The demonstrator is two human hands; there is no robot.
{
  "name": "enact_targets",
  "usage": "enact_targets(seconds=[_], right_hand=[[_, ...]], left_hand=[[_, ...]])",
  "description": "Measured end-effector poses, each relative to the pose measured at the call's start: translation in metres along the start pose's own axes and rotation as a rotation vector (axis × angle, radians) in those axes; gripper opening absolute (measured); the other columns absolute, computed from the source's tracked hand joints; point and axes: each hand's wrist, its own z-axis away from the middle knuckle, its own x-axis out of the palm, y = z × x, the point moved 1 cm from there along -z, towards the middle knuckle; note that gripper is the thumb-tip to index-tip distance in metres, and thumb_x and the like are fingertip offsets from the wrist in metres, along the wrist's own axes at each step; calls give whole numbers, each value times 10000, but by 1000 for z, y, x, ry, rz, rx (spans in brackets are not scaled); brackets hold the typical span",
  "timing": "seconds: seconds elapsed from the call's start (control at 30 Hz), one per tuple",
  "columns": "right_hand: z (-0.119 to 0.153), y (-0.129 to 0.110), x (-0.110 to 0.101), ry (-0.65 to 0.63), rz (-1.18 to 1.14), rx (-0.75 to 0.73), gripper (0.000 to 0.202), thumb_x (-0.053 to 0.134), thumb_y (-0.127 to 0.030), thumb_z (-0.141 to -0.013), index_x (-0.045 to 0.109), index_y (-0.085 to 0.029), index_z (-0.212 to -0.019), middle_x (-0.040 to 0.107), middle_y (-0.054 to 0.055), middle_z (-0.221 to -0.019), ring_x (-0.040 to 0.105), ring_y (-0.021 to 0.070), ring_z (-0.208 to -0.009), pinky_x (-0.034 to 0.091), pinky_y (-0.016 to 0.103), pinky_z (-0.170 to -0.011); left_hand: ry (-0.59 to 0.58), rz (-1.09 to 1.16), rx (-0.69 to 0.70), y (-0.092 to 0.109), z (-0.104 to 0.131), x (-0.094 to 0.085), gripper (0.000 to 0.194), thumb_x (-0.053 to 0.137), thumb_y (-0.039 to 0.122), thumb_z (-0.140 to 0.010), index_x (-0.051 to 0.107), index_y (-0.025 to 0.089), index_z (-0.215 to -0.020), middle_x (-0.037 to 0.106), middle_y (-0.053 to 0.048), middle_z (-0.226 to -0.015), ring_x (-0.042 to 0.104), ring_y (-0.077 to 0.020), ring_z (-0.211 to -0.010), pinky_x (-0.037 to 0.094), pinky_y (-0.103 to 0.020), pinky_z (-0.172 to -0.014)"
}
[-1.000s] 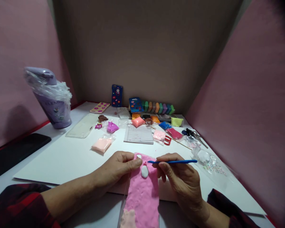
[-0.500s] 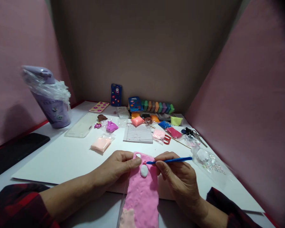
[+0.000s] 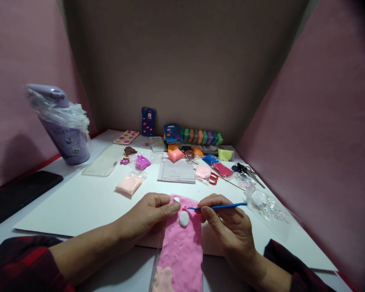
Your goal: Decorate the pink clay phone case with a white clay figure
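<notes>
A phone case covered in pink clay, with a peach patch at its lower left, is tilted up at the front centre. My left hand pinches its upper left edge, thumb on the clay. A white clay oval lies on the pink, and a small darker pink bit sits just above it. Between the thumb and fingers of my right hand is a thin blue tool, its tip beside the small bit. Some right-hand fingers are hidden behind the case's right edge.
Behind the case are a lined notepad, clay packets and a red clip. A clear case, black phone and purple cup stand left. Keys and a bead bag lie right.
The blue tool has turned slightly in my right hand, its thin tip now showing more narrowly. My left hand still holds the case in nearly the same place.
</notes>
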Motion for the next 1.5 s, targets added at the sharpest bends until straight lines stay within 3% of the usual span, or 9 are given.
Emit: enact_targets(seconds=[0.43, 0.87, 1.03, 1.2, 1.5], right_hand=[[1, 3, -1, -24, 8, -11, 73, 570, -184, -871, 636, -178, -840, 605, 19, -723, 574, 140, -610, 432, 266, -544], [1, 3, -1, -37, 22, -9, 80, 559, -192, -882, 625, -171, -843, 595, 27, -735, 582, 145, -629, 459, 263, -532], [1, 2, 0, -43, 7, -11, 81, 557, -182, -879, 626, -173, -838, 583, 30, -737, 577, 154, -660, 458, 271, -550], [0, 0, 0, -51, -8, -54, 80, 576, -140, -861, 639, -187, -846, 562, 16, -703, 544, 147, -644, 432, 274, -555], [-1, 2, 0, -7, -4, -153, 81, 567, -142, -846, 632, -189, -848, 562, 24, -719, 542, 165, -669, 422, 306, -601]], left_hand=[[-8, 17, 21, -3, -2, -1, 403, 719, 518, -687, 735, 123, -769, 658, -57, -667, 606, -162, -676, 470, -281, -731], [-37, 29, 9, -2, -2, -2, 394, 717, 502, -699, 735, 116, -772, 670, -61, -693, 605, -151, -680, 462, -241, -702], [-56, 35, 13, -3, -2, -3, 382, 712, 501, -705, 731, 123, -762, 660, -56, -699, 578, -143, -640, 467, -290, -746], [-28, 27, 9, -4, -3, -4, 384, 721, 509, -688, 712, 125, -693, 633, -43, -639, 580, -147, -635, 462, -261, -691], [-75, 134, 57, -3, -2, 0, 334, 738, 469, -691, 722, 139, -740, 648, -48, -682, 602, -158, -663, 466, -291, -752]])
